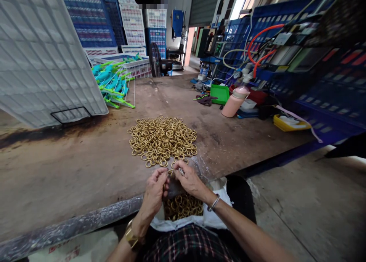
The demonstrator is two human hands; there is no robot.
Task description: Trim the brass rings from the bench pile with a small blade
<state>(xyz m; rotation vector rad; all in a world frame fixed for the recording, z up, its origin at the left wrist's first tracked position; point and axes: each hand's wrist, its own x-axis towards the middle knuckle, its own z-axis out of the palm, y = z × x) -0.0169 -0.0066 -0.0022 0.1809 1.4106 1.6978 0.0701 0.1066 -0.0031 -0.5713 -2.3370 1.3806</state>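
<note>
A wide pile of brass-coloured rings lies on the brown table. At the pile's near edge, my left hand has its fingers pinched together, with a ring partly visible in them. My right hand is closed just beside it, around a small metallic thing too small to name. One ring shows between the two hands. Below the table edge, more rings fill a white bag on my lap.
A white ribbed crate stands at the left, beside teal and green plastic pieces. To the right are a pink bottle, a green tray and a yellow tray. Stacked crates stand behind.
</note>
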